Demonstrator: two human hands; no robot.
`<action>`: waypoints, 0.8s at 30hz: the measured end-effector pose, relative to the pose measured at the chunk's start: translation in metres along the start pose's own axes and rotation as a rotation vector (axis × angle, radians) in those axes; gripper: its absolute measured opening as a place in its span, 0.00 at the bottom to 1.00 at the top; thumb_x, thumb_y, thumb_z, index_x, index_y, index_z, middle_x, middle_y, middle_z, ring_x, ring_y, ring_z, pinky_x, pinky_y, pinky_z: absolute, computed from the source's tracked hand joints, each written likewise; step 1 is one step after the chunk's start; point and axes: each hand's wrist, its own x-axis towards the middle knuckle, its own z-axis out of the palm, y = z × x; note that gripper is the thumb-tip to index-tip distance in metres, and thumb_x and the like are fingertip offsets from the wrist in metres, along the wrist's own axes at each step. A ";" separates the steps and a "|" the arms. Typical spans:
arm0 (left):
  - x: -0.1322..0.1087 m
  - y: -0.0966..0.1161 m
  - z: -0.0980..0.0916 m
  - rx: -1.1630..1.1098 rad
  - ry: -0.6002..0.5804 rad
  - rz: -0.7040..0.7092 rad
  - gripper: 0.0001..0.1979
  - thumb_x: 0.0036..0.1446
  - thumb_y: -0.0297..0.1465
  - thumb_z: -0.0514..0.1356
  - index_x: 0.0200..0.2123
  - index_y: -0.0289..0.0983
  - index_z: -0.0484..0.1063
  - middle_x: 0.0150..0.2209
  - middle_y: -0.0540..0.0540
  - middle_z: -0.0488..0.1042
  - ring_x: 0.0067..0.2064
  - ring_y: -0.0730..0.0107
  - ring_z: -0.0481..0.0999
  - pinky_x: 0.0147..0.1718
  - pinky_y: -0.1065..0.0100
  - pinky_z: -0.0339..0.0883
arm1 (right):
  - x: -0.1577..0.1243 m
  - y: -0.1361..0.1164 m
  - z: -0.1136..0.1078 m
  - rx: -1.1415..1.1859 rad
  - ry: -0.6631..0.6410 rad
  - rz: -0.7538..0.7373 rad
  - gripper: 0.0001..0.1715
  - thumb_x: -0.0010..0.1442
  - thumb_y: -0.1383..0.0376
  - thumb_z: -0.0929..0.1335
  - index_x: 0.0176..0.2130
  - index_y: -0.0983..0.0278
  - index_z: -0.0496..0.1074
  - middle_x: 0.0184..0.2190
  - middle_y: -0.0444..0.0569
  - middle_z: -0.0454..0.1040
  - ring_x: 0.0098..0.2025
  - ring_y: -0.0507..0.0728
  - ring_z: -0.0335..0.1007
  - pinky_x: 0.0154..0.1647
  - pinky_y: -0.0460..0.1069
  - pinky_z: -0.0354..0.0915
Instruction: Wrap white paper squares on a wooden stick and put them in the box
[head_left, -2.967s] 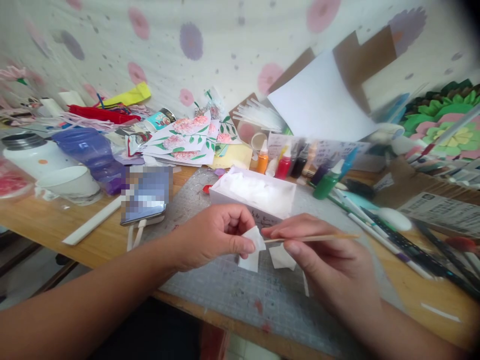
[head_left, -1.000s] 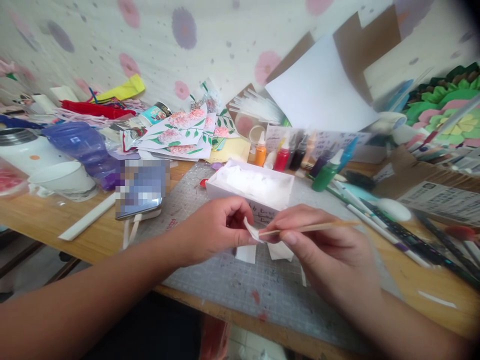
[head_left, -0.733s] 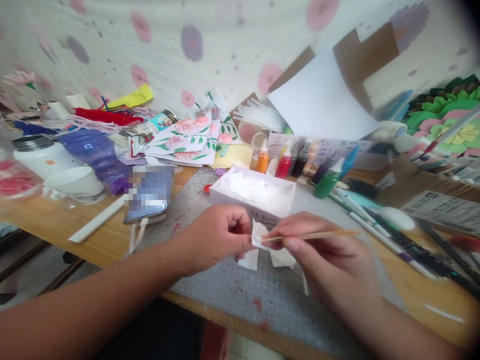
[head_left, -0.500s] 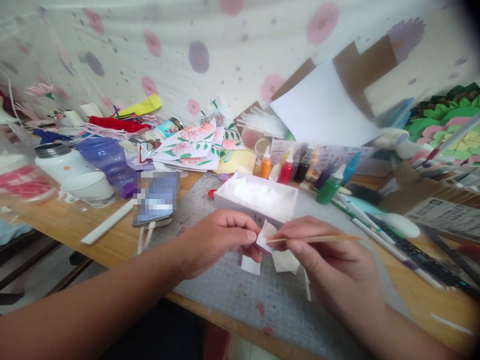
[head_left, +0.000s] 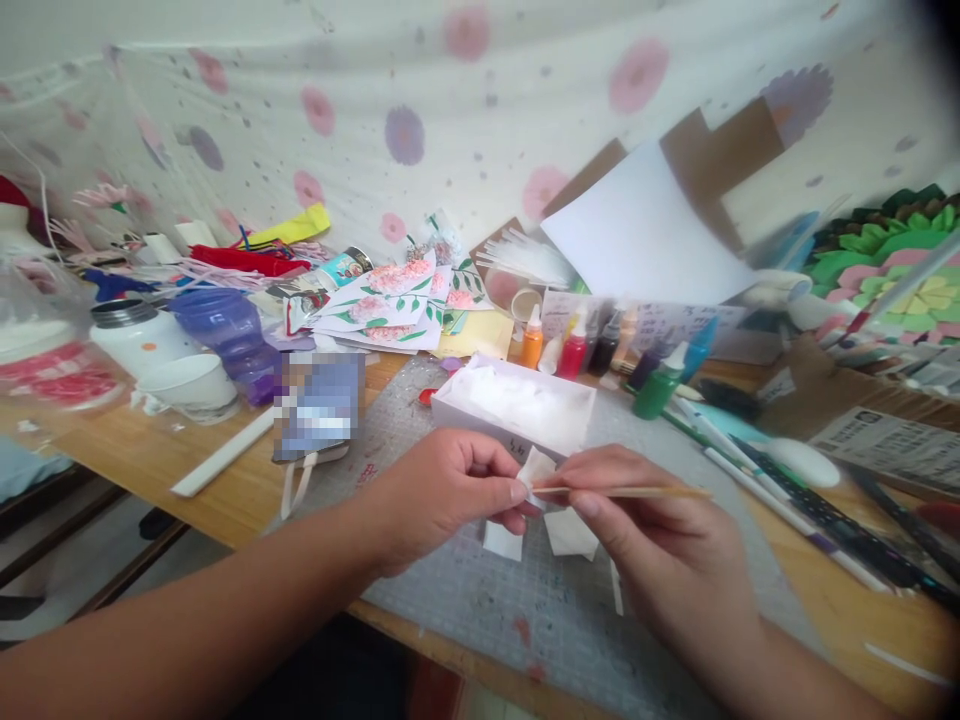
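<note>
My left hand (head_left: pixel 480 485) pinches a small piece of white paper (head_left: pixel 537 466) between thumb and fingers. In my right hand (head_left: pixel 645 515) is a thin wooden stick (head_left: pixel 637 491), held nearly level, its left tip at the paper. Whether the tip presses on the paper or is wrapped in it, I cannot make out. Just below the hands, a white paper square (head_left: pixel 502 540) and another white piece (head_left: pixel 573 535) lie on the grey cutting mat (head_left: pixel 480 620). Behind them stands an open white box (head_left: pixel 517 400) with white, fluffy-looking contents.
Paint bottles stand behind the box, among them an orange one (head_left: pixel 531 338) and a green one (head_left: pixel 661 382). A phone (head_left: pixel 319 410) rests on a stand at the left, near a white cup (head_left: pixel 187 388). Brushes and pens (head_left: pixel 795 510) lie at the right beside a cardboard box (head_left: pixel 885 430).
The view has shifted slightly, so the background sits a little lower. The stick is closer to level in my right hand. Both hands keep their hold.
</note>
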 end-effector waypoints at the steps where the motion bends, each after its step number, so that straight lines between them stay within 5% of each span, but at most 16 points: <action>1: 0.000 0.001 0.000 0.006 -0.004 0.002 0.10 0.52 0.36 0.63 0.28 0.34 0.74 0.26 0.47 0.79 0.31 0.68 0.75 0.35 0.67 0.64 | 0.000 0.000 0.000 0.011 0.003 0.003 0.11 0.57 0.73 0.70 0.36 0.58 0.78 0.31 0.44 0.81 0.36 0.52 0.77 0.37 0.46 0.74; 24: 0.002 0.003 0.002 -0.036 -0.023 -0.002 0.08 0.52 0.34 0.63 0.27 0.34 0.75 0.24 0.48 0.79 0.30 0.69 0.76 0.33 0.69 0.64 | 0.001 -0.002 -0.001 0.021 0.011 0.006 0.10 0.57 0.72 0.70 0.34 0.58 0.79 0.30 0.45 0.81 0.34 0.54 0.78 0.33 0.48 0.75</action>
